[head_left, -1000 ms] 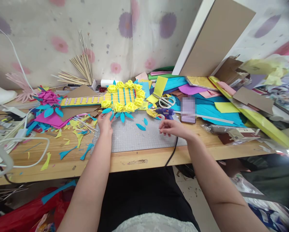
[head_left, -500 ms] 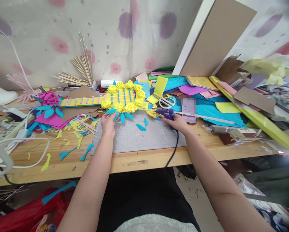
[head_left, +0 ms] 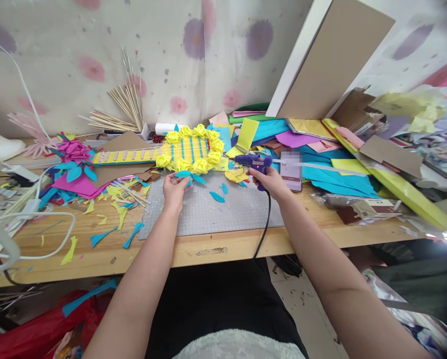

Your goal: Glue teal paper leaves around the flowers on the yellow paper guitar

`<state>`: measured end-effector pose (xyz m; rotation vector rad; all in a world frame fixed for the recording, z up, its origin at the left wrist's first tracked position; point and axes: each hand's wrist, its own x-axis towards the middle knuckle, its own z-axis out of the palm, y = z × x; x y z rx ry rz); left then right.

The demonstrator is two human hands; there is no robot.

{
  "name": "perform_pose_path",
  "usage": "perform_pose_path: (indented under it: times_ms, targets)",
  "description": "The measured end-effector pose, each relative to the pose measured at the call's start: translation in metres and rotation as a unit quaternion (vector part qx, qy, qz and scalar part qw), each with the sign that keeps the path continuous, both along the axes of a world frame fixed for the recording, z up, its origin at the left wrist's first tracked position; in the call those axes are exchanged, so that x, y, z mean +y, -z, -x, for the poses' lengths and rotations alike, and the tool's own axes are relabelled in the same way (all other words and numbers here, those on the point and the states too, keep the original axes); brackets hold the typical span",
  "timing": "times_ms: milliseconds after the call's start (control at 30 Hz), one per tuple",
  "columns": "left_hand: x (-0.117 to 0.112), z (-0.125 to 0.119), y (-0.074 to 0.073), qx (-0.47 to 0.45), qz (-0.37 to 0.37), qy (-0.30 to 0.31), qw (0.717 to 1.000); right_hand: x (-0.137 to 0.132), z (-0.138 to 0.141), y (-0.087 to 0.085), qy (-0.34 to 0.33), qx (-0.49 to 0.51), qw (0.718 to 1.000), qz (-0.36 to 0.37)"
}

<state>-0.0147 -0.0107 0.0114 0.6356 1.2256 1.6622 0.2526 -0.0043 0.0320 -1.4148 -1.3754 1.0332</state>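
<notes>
My left hand (head_left: 174, 191) is closed at the fingertips on a blue paper leaf (head_left: 183, 174), just below the yellow paper guitar (head_left: 188, 148). Yellow paper roses (head_left: 200, 165) ring the guitar's body, and pale frets mark its long neck. In my right hand (head_left: 271, 182) is a purple hot glue gun (head_left: 256, 160), its nozzle pointing left toward the roses and a long glue stick (head_left: 320, 165) sticking out behind. Between my hands, loose blue leaves (head_left: 217, 197) lie on the grey cutting mat (head_left: 216, 219). A magenta paper rose (head_left: 74, 151) sits by the guitar's left end.
Paper scraps (head_left: 121, 213) and white cables (head_left: 32, 257) cover the table's left side. Wooden sticks (head_left: 128, 112) stand at the back. To the right are a phone (head_left: 291, 172), blue paper sheets (head_left: 331, 182) and a leaning board (head_left: 343, 55). The gun's black cord (head_left: 265, 229) drops over the front edge.
My left hand has shifted slightly right along the guitar's lower edge with the leaf. The glue gun has risen off the yellow scraps and moved a little left.
</notes>
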Motion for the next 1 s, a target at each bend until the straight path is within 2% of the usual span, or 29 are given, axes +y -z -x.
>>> perform_pose_path:
  times_ms: [200,333,600,1000]
  targets:
    - [0.001,0.001,0.002,-0.004,0.002,-0.004,1.0,0.007,0.052,0.004,-0.032,-0.016,0.998,-0.053]
    - [0.002,0.002,0.004,-0.016,0.001,0.001,1.0,0.003,0.071,0.014,-0.059,-0.018,0.995,-0.073]
    - [-0.001,-0.001,0.001,-0.02,0.014,0.015,1.0,-0.002,0.07,0.025,-0.047,-0.022,0.993,-0.106]
    - [-0.001,-0.002,-0.001,-0.018,0.023,0.018,0.999,-0.002,0.075,0.024,-0.075,-0.057,0.985,-0.145]
